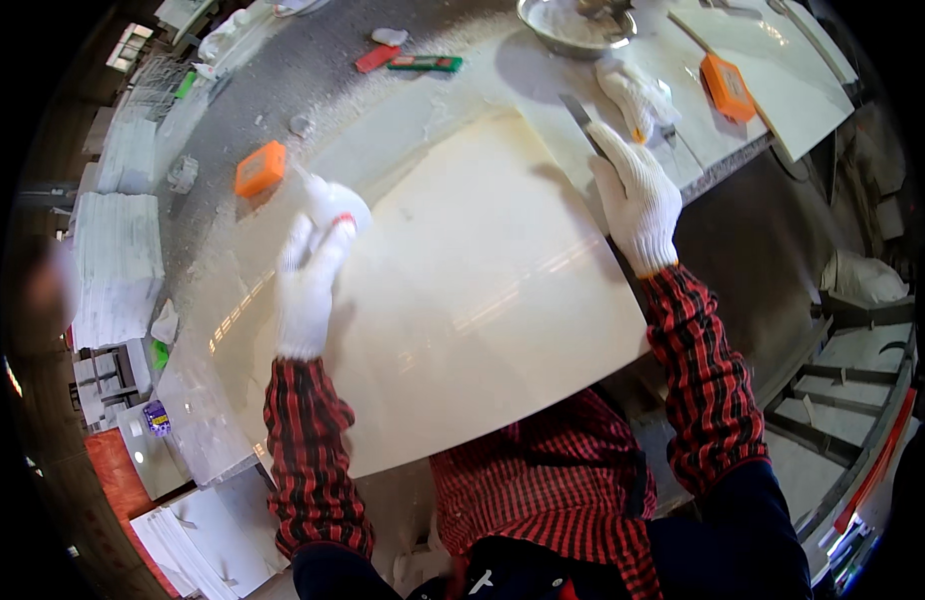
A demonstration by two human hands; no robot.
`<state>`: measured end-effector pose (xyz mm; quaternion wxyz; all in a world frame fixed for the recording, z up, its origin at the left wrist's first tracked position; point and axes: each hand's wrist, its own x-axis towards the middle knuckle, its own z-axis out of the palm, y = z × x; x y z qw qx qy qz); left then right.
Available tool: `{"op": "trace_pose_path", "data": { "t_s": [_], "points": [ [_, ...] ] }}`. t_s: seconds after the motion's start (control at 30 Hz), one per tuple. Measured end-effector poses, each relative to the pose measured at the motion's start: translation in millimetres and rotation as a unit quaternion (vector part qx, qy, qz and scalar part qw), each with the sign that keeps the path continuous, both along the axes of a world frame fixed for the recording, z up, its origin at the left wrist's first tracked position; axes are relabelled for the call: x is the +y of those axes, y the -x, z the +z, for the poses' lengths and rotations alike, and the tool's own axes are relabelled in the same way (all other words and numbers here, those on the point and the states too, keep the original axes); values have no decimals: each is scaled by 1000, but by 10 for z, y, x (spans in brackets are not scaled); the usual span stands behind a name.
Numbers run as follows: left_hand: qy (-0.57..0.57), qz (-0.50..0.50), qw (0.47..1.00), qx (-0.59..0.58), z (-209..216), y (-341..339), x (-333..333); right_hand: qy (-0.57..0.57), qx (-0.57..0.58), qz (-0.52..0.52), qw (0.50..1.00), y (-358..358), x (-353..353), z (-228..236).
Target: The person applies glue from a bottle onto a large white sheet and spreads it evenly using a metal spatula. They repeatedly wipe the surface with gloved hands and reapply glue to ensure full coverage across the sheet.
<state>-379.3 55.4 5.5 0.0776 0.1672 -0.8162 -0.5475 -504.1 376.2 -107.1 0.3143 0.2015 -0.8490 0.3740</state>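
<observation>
My left hand (308, 290), in a white knitted glove, is closed around a white squeeze bottle (333, 200) whose narrow tip points away to the upper left. Under it lies a large glossy cream stone slab (483, 290), spanning the bench in front of me. At the slab's right edge, my right hand (638, 205), gloved likewise, grips a thin grey metal blade (575, 110) that sticks out beyond the fingertips. The palm hides the rest of the blade.
Orange boxes (260, 169) (728, 88) sit left and right. A metal bowl (578, 28) of white paste stands at the back, near a crumpled white glove (635, 95). Green (426, 63) and red (377, 58) pieces lie farther off. White slabs (118, 265) are stacked at left.
</observation>
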Motion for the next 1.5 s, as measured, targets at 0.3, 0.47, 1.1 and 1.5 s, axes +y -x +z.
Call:
{"op": "trace_pose_path", "data": {
  "t_s": [0.3,0.47,1.1,1.5],
  "points": [
    [149,90,982,78,-628,1488,-934,8,-33,14,999,-49,-17,122],
    [320,124,939,-27,-796,1675,-1020,3,-40,17,999,-64,-29,123],
    [289,37,956,28,-629,433,-444,83,-267,90,956,100,114,328],
    [344,64,936,46,-750,432,-434,-35,-202,41,978,1681,242,865]
  ]
}}
